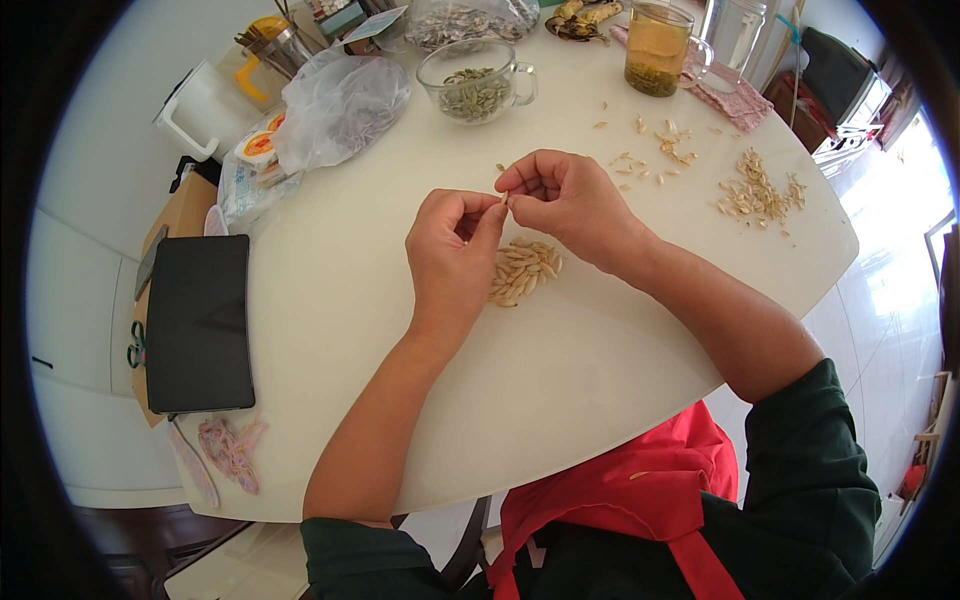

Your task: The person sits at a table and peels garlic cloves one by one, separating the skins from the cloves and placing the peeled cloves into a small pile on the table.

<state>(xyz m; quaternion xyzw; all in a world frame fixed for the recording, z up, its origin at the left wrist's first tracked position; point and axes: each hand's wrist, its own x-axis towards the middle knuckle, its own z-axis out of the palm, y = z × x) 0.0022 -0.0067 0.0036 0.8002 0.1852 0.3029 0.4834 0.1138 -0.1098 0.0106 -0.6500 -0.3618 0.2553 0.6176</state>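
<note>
My left hand (457, 247) pinches a pale pumpkin seed (505, 198) between thumb and index finger, just above the white table. The thumb and index fingertips of my right hand (566, 202) meet the upper end of that same seed. Beneath my hands lies a pile of unshelled pumpkin seeds (527, 270), partly hidden by my left hand. Beyond them stands a glass cup (521, 84) holding green shelled kernels (474, 94). One small kernel (500, 168) rests on the tabletop near my right fingertips. Empty seed shells (757, 187) are heaped at the right.
More shells (675, 142) are scattered before a glass mug of tea (658, 49) and a pink cloth (731, 101). A clear plastic bag (345, 105) and a white pitcher (202, 112) stand at the back left. A black tablet (199, 322) lies along the left edge.
</note>
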